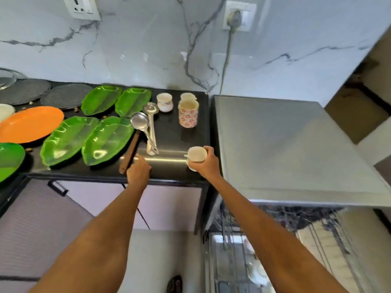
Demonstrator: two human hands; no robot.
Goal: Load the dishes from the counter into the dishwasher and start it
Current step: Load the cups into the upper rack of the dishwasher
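Note:
My right hand (206,162) grips a white cup (196,154) at the front right of the black counter (173,134). My left hand (138,169) reaches over the counter's front edge, fingers extended beside a wooden-handled utensil (129,154); I cannot tell whether it touches it. Several green leaf-shaped plates (105,139) and an orange plate (29,124) lie to the left. Two steel ladles (148,125) lie mid-counter. A floral mug (188,114) and a small white cup (165,102) stand behind. The open dishwasher's rack (264,240) shows at lower right.
The dishwasher's steel top (285,144) adjoins the counter on the right. Two dark round mats (65,95) lie at the back left. A plug and cord (229,39) hang on the marble wall. Cabinet doors with a black handle (57,188) sit below the counter.

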